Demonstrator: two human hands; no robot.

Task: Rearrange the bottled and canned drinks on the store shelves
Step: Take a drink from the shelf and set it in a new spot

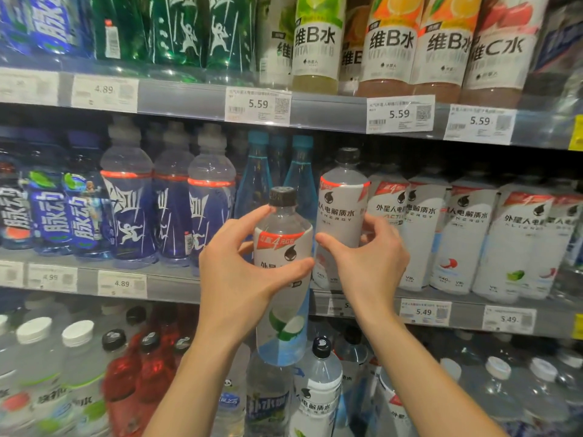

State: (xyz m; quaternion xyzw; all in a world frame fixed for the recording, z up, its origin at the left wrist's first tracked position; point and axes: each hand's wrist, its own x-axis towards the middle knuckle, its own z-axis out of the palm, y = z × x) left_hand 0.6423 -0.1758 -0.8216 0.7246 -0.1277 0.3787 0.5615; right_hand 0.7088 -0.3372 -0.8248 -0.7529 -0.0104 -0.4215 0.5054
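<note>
White-labelled, black-capped electrolyte bottle with coconut picture (281, 272): held in the left hand (239, 279), thumb and fingers closed round the label's middle, index finger lying up toward the shoulder below the cap. The bottle is lifted in front of the middle shelf edge (170, 283), slightly tilted, its base hanging over the lower shelf's stock.

Second white-labelled bottle (342, 212), same brand, black cap: gripped by the right hand (369, 263), fingers wrapped behind its right side, thumb pointing left across the front at label height. It stands or is held at the front of the middle shelf; whether its base touches the shelf cannot be told. The two bottles are just beside each other.

Middle shelf, right: row of matching white-labelled bottles (457, 241), lychee and lime pictures. Middle shelf, left: blue sports bottles with grey caps (170, 200); tall pale-blue bottles (257, 181) behind the held one.

Upper shelf: vitamin water bottles (389, 42); price tags (258, 105) reading 5.59.

Lower shelf: red drinks (151, 367), white-capped clear bottles (75, 373).
</note>
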